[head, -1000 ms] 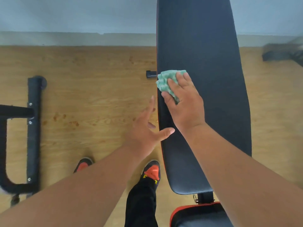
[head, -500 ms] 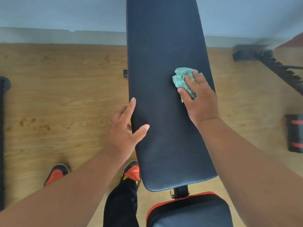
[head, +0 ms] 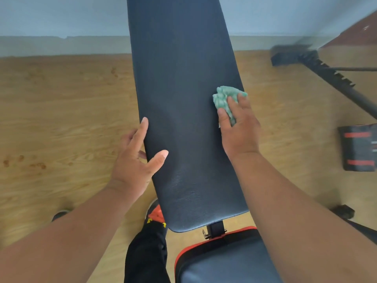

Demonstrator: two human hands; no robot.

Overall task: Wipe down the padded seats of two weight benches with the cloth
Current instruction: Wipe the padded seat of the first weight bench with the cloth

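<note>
A long black padded bench back (head: 183,99) runs from the top of the view down to the middle. Below it is a separate black seat pad with a red rim (head: 220,260). My right hand (head: 238,127) presses a crumpled green cloth (head: 224,99) flat against the right edge of the long pad. My left hand (head: 136,158) rests on the pad's left edge, thumb on top and fingers along the side, holding nothing else.
Wooden floor on both sides, a pale wall at the top. A black notched metal frame (head: 326,72) and a black block with red stripes (head: 359,148) lie on the floor to the right. My leg and red-black shoe (head: 155,217) stand left of the bench.
My right hand slid the cloth from the pad's left edge across to its right edge. My left hand came to rest on the left edge. The view shifted right.
</note>
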